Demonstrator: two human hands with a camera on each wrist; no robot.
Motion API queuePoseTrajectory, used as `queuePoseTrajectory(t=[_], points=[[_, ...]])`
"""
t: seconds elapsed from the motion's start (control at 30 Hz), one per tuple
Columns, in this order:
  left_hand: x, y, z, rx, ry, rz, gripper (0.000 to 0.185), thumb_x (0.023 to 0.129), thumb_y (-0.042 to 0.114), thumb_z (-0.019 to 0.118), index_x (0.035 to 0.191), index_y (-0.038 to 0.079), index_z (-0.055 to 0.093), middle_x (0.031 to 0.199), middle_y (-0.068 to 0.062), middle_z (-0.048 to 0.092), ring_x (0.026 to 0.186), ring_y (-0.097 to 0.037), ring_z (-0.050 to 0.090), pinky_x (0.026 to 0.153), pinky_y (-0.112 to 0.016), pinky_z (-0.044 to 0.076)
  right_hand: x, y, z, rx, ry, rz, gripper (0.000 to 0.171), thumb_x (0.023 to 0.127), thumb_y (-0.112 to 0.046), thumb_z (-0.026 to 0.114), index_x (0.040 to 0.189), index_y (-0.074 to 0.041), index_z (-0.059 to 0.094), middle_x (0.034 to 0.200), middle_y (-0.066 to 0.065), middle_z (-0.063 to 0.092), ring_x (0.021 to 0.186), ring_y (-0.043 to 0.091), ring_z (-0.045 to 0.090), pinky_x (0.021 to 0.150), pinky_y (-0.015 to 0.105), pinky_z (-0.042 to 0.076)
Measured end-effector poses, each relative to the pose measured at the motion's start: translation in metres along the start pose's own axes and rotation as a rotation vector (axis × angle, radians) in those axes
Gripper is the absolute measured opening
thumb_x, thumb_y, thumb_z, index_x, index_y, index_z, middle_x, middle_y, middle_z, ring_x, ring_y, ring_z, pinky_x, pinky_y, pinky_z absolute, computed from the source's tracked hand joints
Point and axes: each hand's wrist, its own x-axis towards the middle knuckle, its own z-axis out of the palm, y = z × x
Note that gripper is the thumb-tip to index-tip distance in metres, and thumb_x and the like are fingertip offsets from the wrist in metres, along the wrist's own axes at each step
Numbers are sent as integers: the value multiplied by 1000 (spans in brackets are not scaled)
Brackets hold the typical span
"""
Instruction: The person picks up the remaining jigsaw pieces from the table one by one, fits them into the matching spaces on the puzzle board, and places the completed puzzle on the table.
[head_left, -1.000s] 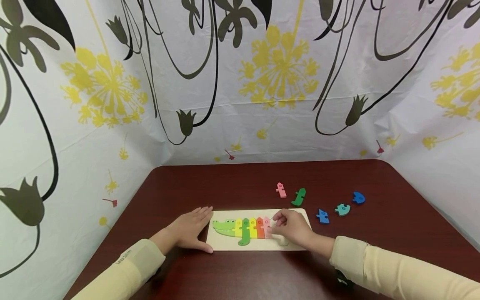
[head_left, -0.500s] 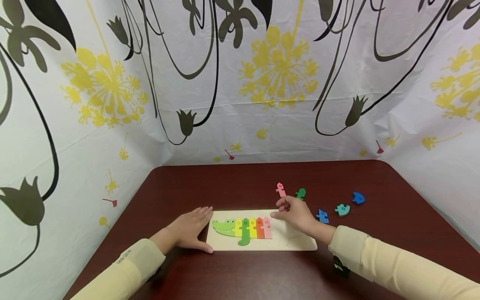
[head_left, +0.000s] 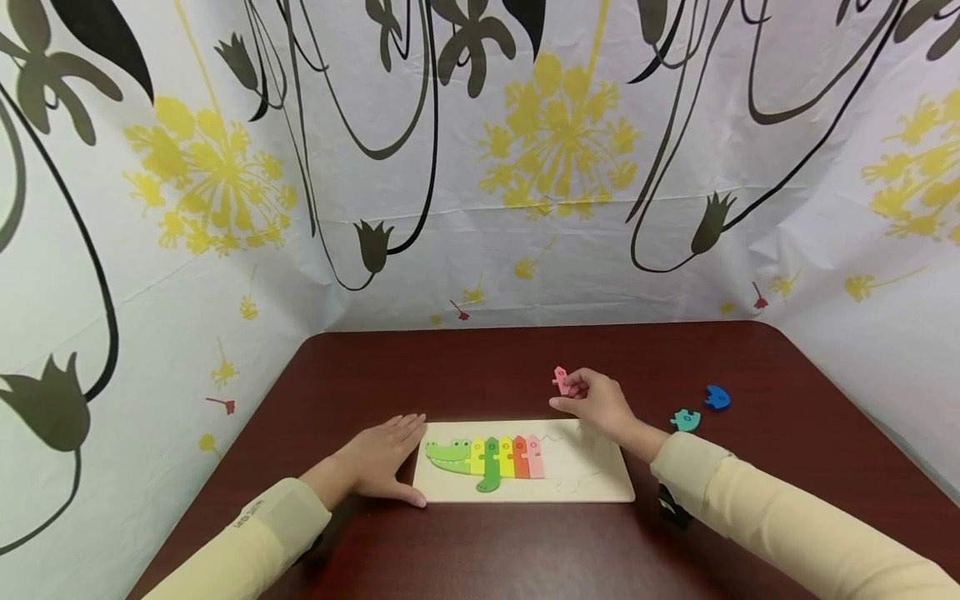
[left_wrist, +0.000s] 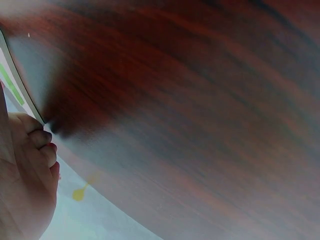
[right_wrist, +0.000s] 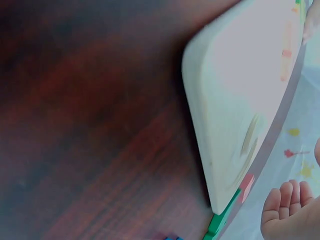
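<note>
A wooden board (head_left: 592, 492) carries a crocodile puzzle. The green head (head_left: 448, 452) and several coloured body pieces (head_left: 506, 457) fill its left part; the right part shows bare outlines. My left hand (head_left: 380, 462) rests at the board's left end, fingers extended; it also appears at the edge of the left wrist view. Beyond the board, my right hand (head_left: 600, 407) reaches to a loose pink puzzle piece (head_left: 559, 377), thumb and fingers apart; contact cannot be told. In the right wrist view, the pink piece (right_wrist: 247, 188) lies beside a green piece (right_wrist: 222, 217), which the hand hides in the head view.
A teal puzzle piece (head_left: 686, 419) and a dark blue one (head_left: 717, 397) lie right of my right hand on the dark brown table (head_left: 465, 550). Another blue piece is mostly hidden behind that hand. Patterned white cloth (head_left: 450, 183) encloses the table's back and sides.
My right hand has moved from over the board away to the loose pink piece, leaving a pink piece set in the row. The left hand has stayed in place.
</note>
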Motion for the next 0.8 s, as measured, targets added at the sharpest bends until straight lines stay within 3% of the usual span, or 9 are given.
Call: queuePoseTrajectory(t=[0.53, 0.8], points=[[-1, 1, 0, -8, -4, -4, 119, 74, 87, 44, 151, -3, 28, 157, -18, 25, 144, -29, 23, 115, -40, 23, 20, 14, 1, -15, -1, -9, 41, 85, -21, 78, 113, 3, 60, 97, 11, 61, 85, 23, 56, 70, 32, 52], [0, 1, 0, -5, -6, -3, 119, 74, 87, 44, 151, -3, 28, 157, -18, 24, 144, -29, 23, 115, -40, 22, 29, 19, -1, -78, -35, 10, 44, 85, -23, 78, 114, 5, 61, 100, 15, 62, 86, 25, 58, 71, 36, 53]])
